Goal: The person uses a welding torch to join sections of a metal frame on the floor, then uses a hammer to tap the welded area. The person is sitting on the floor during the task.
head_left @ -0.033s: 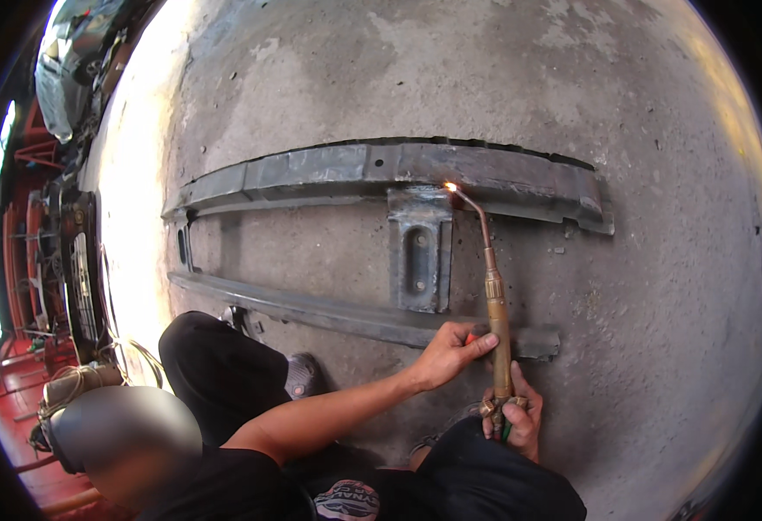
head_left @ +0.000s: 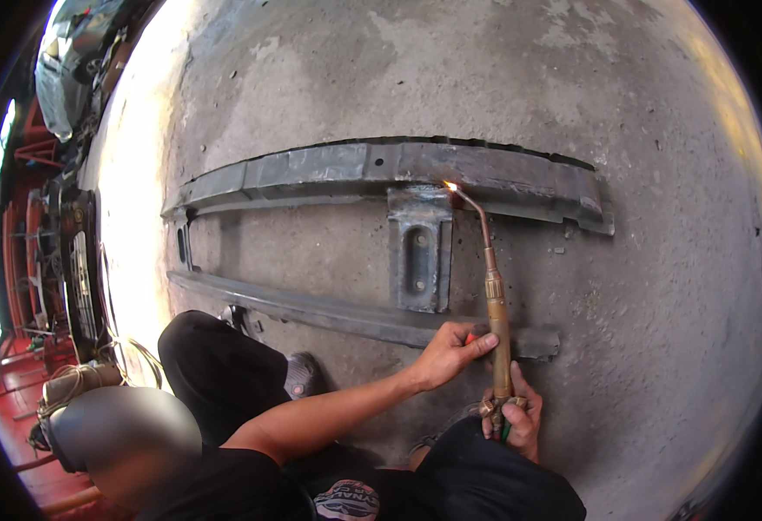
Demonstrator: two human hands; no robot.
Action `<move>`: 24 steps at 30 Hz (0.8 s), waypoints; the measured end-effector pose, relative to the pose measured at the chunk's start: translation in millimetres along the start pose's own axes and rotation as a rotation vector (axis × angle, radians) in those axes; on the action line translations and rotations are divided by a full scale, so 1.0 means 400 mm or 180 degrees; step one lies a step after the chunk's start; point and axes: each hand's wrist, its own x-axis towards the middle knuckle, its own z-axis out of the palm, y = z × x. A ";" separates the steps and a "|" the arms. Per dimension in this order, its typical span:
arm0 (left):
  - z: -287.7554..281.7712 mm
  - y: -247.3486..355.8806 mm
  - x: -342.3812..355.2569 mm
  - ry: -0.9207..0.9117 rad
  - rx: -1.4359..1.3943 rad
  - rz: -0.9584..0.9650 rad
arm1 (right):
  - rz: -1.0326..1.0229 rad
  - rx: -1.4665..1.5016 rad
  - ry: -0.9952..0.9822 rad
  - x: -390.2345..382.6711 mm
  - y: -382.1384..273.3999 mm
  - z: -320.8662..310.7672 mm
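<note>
A brass gas torch (head_left: 500, 317) points away from me, its thin bent copper tip burning with a small orange flame (head_left: 450, 186). My right hand (head_left: 524, 418) is closed round the torch's rear end by the valve knobs. My left hand (head_left: 452, 354) is closed on a small red and black thing (head_left: 474, 334), too covered to name, with the thumb against the torch barrel. The flame meets the joint between a long grey metal beam (head_left: 311, 174) and a slotted bracket (head_left: 400, 260). Nearer to me, a second grey rail (head_left: 329, 314) runs under my left hand.
Everything lies on a stained concrete floor (head_left: 659, 260) with small bits of debris. My bent knee (head_left: 212, 356) and shoe (head_left: 304, 378) are close to the near rail. Coiled hose (head_left: 142, 358), red metalwork and stacked car parts stand at the far left.
The flame at the torch tip looks slightly larger and more orange. Both hands, the torch and the metal parts keep their places.
</note>
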 end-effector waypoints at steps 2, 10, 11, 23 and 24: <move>-0.001 -0.002 0.000 0.0019 0.0108 -0.0037 | -0.0018 0.0020 -0.0030 0.000 -0.002 0.003; -0.017 -0.018 0.014 -0.0066 0.0078 -0.0071 | -0.0124 0.0007 -0.0061 0.015 0.012 0.003; -0.017 -0.018 0.014 -0.0085 0.0052 -0.0051 | -0.0129 -0.0011 -0.0073 0.015 0.011 0.004; -0.019 -0.012 0.014 -0.0097 0.0192 -0.0088 | -0.0097 -0.0195 0.0070 0.015 0.006 0.017; -0.020 -0.017 0.014 -0.0090 0.0176 -0.0080 | -0.0104 -0.0212 0.0070 0.016 0.006 0.021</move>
